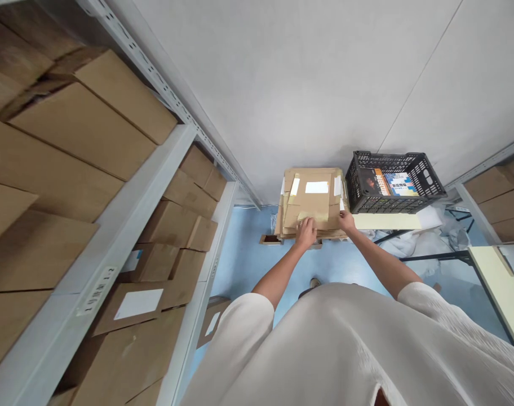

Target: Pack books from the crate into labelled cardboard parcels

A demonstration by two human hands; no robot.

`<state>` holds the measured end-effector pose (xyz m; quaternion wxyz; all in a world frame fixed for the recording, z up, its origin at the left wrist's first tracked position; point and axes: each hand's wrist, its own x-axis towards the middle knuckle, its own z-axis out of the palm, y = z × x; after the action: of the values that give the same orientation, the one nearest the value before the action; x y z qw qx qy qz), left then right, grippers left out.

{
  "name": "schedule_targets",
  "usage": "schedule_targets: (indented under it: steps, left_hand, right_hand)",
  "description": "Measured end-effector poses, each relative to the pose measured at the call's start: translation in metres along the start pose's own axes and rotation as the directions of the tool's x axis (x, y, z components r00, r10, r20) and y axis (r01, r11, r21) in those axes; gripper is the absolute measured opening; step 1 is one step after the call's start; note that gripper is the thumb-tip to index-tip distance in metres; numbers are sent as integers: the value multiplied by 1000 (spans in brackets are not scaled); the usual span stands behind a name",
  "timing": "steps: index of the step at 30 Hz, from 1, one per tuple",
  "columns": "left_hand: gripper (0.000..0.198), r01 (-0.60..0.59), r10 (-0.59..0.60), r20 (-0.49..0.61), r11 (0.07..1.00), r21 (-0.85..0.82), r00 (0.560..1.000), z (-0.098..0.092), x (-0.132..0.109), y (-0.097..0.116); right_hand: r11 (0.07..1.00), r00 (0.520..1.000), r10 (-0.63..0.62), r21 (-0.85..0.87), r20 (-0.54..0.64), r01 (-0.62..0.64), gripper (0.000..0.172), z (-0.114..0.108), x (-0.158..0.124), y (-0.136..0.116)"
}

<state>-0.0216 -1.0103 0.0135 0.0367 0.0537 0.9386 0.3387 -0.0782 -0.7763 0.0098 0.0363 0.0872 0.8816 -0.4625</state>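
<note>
A stack of flattened cardboard boxes lies in front of me against the wall, with white labels and strips of tape on the top one. At its front edge, my left hand has its fingers curled on the top flattened cardboard box. My right hand grips the same box near its front right corner, fingers closed at the edge. Just right of the stack stands a black plastic crate holding several books.
Shelving full of cardboard boxes runs along my left. More boxes sit on a rack at the far right. A pale table is at my right, and white plastic bags lie beneath the crate's table.
</note>
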Motion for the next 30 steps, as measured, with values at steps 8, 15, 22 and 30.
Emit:
schedule_targets:
  steps: [8,15,22,30]
  left_hand:
    - [67,-94,96,-108,995,25,990,-26,14,19]
    - [85,-236,238,-113,971,25,965,-24,24,77]
    - [77,-368,369,-139,929,29,919,14,33,171]
    - [70,-554,554,-29,832,-4,832,105,24,311]
  right_hand:
    - [933,1000,-10,360,-9,12,38,-42,9,-36]
    - [858,992,-98,499,-79,125,45,-116,7,-44]
    - [826,970,-110,522,-217,211,50,-232,-26,-2]
    - [864,910,66,480,-410,154,49,-369,-109,121]
